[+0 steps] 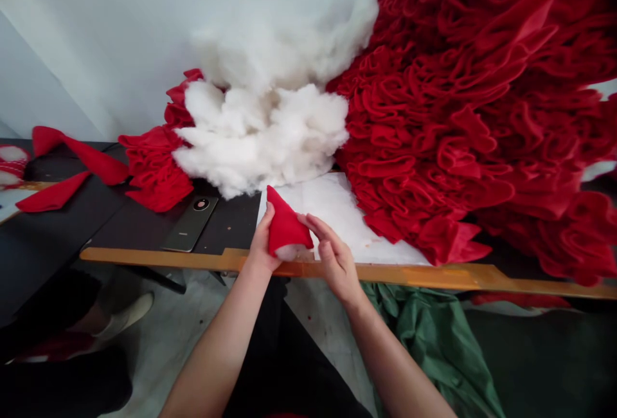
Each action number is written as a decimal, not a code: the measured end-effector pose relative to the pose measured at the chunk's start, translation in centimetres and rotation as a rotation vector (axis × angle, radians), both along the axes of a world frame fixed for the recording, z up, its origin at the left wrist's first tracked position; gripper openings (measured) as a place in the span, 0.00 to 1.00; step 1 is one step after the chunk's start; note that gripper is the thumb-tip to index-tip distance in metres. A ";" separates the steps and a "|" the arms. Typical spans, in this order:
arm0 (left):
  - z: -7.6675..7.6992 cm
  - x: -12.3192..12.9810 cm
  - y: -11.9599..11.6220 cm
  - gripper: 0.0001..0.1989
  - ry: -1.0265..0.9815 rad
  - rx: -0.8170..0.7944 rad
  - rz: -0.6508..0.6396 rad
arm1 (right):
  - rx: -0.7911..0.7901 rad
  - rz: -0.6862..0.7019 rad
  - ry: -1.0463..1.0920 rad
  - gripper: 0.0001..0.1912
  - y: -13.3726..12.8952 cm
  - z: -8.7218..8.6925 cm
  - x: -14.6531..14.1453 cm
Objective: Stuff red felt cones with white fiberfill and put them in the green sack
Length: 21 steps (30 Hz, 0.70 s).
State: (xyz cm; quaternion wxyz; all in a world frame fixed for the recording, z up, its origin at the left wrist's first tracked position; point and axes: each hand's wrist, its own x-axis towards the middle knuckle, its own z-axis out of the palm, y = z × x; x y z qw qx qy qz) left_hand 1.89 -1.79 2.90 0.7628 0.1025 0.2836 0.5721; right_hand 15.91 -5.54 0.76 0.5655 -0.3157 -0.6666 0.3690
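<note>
One red felt cone held between two bare hands, just above the orange wooden edge strip of a dark tabletop. Long axis tilted: tip up and slightly left, toward the stuffing pile; open base down and right, closer to the right hand. One tuft of white stuffing visible at the base, seated in the opening. Left hand: narrow, wrapped around the cone's left flank, closer to the tip. Right hand: narrow and curved, with fingertips pressed against the cone's right flank. Count of surroundings: one large mass of white fibre filling directly beyond the hands; one white paper sheet beyond and right, partly under the red material; two heaps of ruffled red felt pieces, the larger heap at right and the smaller heap at left, individual pieces too many to count; two loose red felt strips farther left; one dark smartphone left of the hands; one green cloth below the edge, right of the right arm.
</note>
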 end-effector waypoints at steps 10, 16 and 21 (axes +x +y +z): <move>-0.2 0.3 -0.5 0.16 -0.009 -0.020 0.018 | -0.054 -0.383 -0.010 0.12 0.1 -0.5 -0.8; -0.3 0.3 -0.1 0.08 -0.032 -0.101 0.128 | -0.136 -0.443 0.002 0.12 0.1 -0.4 -0.8; 0.2 0.6 0.6 0.09 -0.063 -0.134 0.231 | -0.108 -0.276 0.087 0.26 -0.8 -1.3 -1.4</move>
